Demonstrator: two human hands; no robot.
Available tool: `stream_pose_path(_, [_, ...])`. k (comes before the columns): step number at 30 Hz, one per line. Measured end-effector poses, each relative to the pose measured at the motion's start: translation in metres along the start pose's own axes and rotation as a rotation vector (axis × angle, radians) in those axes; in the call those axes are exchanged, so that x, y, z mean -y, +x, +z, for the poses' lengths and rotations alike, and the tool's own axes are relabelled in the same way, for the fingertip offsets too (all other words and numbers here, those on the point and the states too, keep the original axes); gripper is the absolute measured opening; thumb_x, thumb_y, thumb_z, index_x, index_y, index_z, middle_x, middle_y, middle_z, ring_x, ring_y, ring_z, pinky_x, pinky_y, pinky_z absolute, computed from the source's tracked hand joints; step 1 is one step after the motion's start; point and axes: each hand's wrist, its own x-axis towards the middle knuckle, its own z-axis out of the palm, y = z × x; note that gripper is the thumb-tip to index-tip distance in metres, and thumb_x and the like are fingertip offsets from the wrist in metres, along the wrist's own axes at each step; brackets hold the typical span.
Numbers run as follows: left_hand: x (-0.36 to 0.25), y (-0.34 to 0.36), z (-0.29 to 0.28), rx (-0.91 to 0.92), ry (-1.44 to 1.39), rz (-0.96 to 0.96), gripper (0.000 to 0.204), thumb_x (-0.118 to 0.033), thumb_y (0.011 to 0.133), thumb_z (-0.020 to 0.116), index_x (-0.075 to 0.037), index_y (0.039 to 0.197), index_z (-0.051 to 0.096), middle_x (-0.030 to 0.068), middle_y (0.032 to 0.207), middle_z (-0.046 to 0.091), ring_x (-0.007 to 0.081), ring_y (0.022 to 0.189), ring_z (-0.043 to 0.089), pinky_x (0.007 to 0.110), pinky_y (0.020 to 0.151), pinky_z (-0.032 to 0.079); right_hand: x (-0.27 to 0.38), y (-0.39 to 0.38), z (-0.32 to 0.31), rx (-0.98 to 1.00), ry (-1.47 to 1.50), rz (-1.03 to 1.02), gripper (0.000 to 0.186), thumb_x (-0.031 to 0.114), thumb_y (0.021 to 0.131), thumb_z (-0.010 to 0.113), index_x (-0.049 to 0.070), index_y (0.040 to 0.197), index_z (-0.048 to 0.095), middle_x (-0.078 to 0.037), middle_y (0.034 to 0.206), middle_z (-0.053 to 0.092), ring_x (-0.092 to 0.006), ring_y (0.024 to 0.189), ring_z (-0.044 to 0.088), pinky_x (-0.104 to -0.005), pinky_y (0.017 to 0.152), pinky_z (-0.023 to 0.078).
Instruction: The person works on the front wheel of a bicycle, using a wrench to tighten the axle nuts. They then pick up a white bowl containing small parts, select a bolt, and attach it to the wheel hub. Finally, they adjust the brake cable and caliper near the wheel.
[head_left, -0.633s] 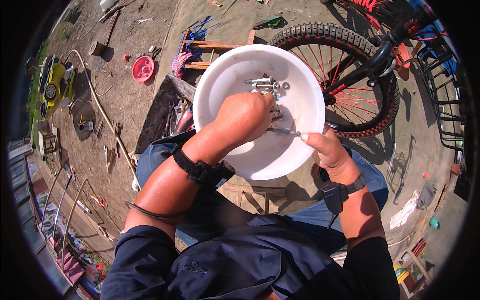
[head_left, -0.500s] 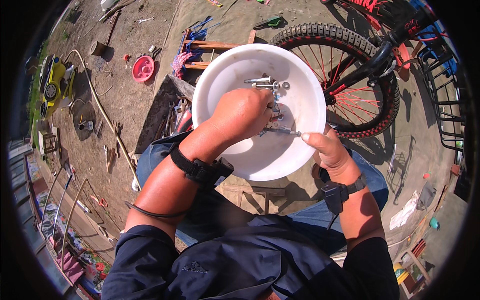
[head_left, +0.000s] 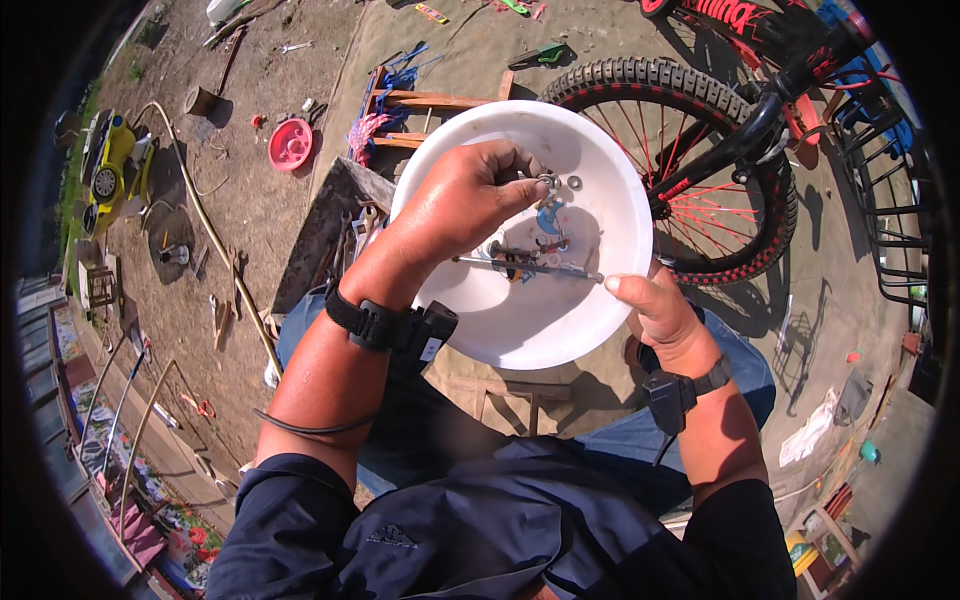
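A white plastic basin (head_left: 520,330) sits above my lap with loose metal hardware in it. My left hand (head_left: 462,197) reaches over its left side, thumb and fingers closed on a bolt (head_left: 548,184) whose round end shows at the fingertips; the rest is hidden by the hand. A small nut (head_left: 574,183) lies just right of the fingertips. Below, a long thin threaded rod (head_left: 535,267) crosses the basin's bottom beside several smaller bolts and bits. My right hand (head_left: 660,308) grips the basin's right rim, thumb on top and fingers underneath.
A bicycle wheel (head_left: 610,80) stands close behind the basin on the right. A metal tray of tools (head_left: 325,225) lies left of the basin, and a small wooden stool (head_left: 440,100) lies behind. A pink dish (head_left: 290,145) and a hose (head_left: 200,225) are farther left.
My left hand has moved up a little from the middle of the hardware to the bolts at the top, uncovering the long rod. My right hand stays on the rim.
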Motion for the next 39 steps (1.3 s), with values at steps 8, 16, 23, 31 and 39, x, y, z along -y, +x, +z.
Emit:
stream_pose_path(8, [-0.022,0.031,0.002,-0.023,-0.185,0.044,0.018,-0.014,0.092,0.069,0.002,0.101,0.067,0.0018,0.091,0.068,0.0077,0.083,0.06,0.024,0.077,0.049,0.0,-0.008,-0.003,0.02,0.068,0.007,0.076,0.019,0.079,0.064,-0.001,0.147,0.037,-0.013,0.136,0.055,-0.0244,0.126,0.053,-0.0397,0.108,0.042])
stream_pose_path(16, [-0.06,0.11,0.041,0.054,-0.099,0.137,0.021,-0.02,0.091,0.07,0.0,0.099,0.069,-0.0019,0.084,0.065,0.0075,0.078,0.057,0.023,0.071,0.046,-0.002,-0.029,-0.017,-0.031,0.103,0.049,0.081,0.012,0.079,0.062,0.0,0.152,0.027,-0.011,0.143,0.047,-0.0217,0.132,0.044,-0.0375,0.113,0.033])
stream_pose_path(23, [-0.099,0.185,0.081,0.129,-0.147,0.199,0.019,-0.021,0.091,0.071,-0.002,0.093,0.07,-0.0021,0.077,0.062,0.0067,0.066,0.056,0.024,0.059,0.045,-0.012,-0.042,-0.033,-0.068,0.104,-0.035,0.077,0.014,0.079,0.061,0.0,0.149,0.033,-0.012,0.139,0.052,-0.0234,0.129,0.049,-0.0382,0.11,0.038])
stream_pose_path(31, [-0.105,0.22,0.101,0.271,-0.352,0.126,0.014,-0.013,0.092,0.069,0.0,0.092,0.065,0.0023,0.076,0.062,0.0108,0.063,0.064,0.027,0.059,0.058,-0.016,-0.059,-0.051,-0.12,0.103,-0.009,0.08,0.021,0.08,0.064,0.0,0.15,0.032,-0.012,0.14,0.051,-0.023,0.128,0.049,-0.0377,0.109,0.039])
stream_pose_path(39, [-0.1,0.234,0.101,0.291,-0.275,0.139,0.015,-0.017,0.091,0.07,-0.002,0.091,0.067,-0.0007,0.071,0.06,0.0085,0.06,0.061,0.024,0.054,0.05,-0.014,-0.064,-0.05,-0.112,0.132,0.003,0.079,0.02,0.079,0.064,0.0,0.149,0.034,-0.012,0.138,0.054,-0.0229,0.127,0.05,-0.0375,0.108,0.039])
